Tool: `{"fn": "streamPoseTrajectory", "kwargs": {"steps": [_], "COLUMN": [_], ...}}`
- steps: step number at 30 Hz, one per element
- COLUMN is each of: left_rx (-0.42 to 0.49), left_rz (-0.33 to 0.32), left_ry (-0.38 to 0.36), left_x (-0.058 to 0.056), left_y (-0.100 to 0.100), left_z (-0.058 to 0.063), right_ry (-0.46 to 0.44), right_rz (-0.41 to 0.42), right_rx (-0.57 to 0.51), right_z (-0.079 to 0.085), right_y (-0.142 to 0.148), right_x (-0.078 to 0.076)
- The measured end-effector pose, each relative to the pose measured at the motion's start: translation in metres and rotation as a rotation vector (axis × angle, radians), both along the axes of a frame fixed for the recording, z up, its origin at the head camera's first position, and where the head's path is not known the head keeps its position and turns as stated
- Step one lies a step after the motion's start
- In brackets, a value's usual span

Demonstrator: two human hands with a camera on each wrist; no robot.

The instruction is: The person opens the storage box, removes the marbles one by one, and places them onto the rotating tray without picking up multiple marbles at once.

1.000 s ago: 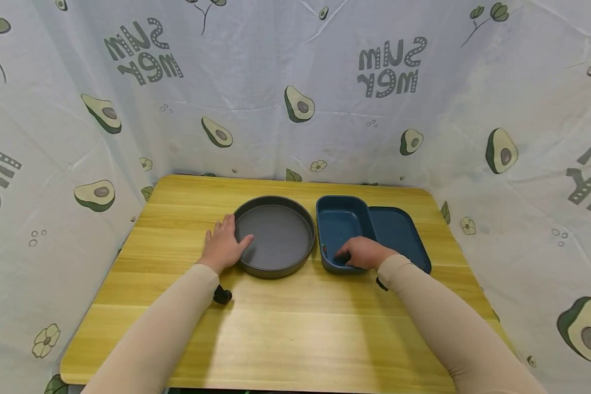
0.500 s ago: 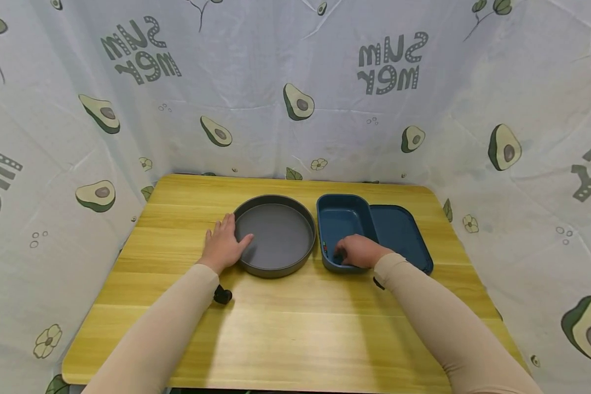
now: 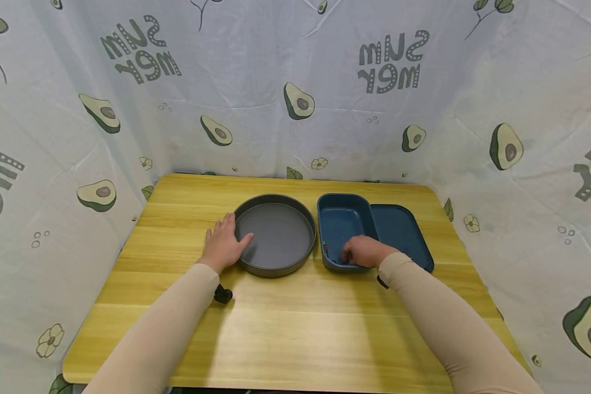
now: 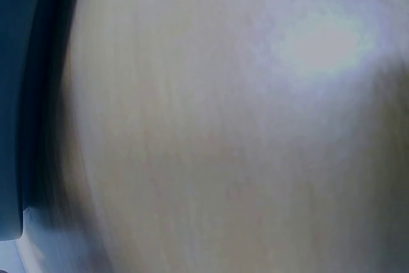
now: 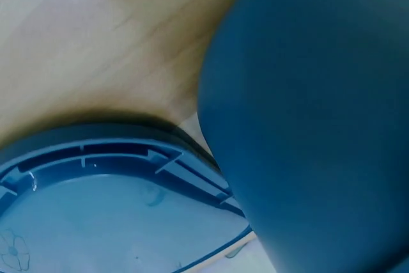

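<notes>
My left hand (image 3: 221, 244) lies with its fingers spread at the left rim of a round grey pan (image 3: 276, 235), the thumb reaching over the rim. Inside a deep blue rectangular container (image 3: 342, 216), my right hand (image 3: 366, 251) reaches down at the near end with its fingers bent. Whether they pinch anything I cannot tell. Small red and green bits (image 3: 325, 248) lie along the container's left wall, and a tiny dark bit sits left of the fingertips. In the right wrist view the container's outer wall (image 5: 307, 119) fills the right side.
A flat blue lid (image 3: 404, 235) lies against the container's right side; its ribbed rim (image 5: 115, 148) shows in the right wrist view. Pan and container stand nearly side by side on a wooden table (image 3: 285, 339). A printed curtain (image 3: 256, 71) surrounds the table's back and sides.
My right hand shifted a little left inside the container, with something dark at its fingertips, then moved back right. The left hand stays at the pan's rim.
</notes>
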State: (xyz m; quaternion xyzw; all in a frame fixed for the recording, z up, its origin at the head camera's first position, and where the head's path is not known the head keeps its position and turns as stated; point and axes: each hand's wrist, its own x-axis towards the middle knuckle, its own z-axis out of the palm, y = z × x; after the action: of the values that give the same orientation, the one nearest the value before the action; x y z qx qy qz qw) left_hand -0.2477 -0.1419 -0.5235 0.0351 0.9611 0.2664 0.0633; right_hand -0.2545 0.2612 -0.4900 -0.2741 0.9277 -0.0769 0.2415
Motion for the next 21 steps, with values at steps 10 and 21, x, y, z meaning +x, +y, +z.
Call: {"fn": "streamPoseTrajectory", "kwargs": {"steps": [10,21], "left_rx": [-0.003,-0.005], "left_rz": [-0.002,0.004], "left_ry": [-0.003,-0.003], "left_x": [0.0005,-0.0003], "left_y": [-0.0003,0.0003], "left_z": [0.0005,0.0000], "right_ry": [-0.040,-0.057], "right_rz": [-0.027,-0.072], "right_rx": [-0.077,-0.120], "right_z": [-0.0059,-0.0082], "right_y": [-0.0028,-0.0036], "right_x": [-0.0009,-0.0018]}}
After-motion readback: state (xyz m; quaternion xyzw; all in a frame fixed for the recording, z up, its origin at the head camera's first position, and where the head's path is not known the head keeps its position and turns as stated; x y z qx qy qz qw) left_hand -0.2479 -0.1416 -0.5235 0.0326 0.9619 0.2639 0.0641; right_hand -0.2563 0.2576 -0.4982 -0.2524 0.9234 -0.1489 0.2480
